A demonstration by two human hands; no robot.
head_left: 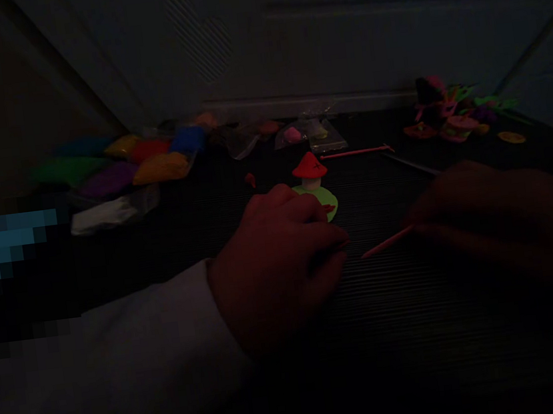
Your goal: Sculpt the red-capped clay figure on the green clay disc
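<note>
My left hand (284, 266) is closed in a pinch in the middle of the dark table. A sliver of something small shows between thumb and index finger, too dim to name. At the right, my right hand (494, 220), a little blurred, grips a thin pink clay modelling tool (386, 243). The tool's tip points left and down toward my left fingertips, apart from them. Just behind my left hand stands a clay mushroom (310, 169) with a red cap and pale stem on a light green clay disc (326, 197), partly hidden by the hand. Small reddish strips lie on the disc.
Colourful clay packets (161, 167) lie at the back left, with a white packet (103, 215) before them. A second pink tool (355, 152) and a thin grey tool (412, 165) lie behind. Clay figures (458, 127) stand back right. A red scrap (250, 180) lies near the mushroom.
</note>
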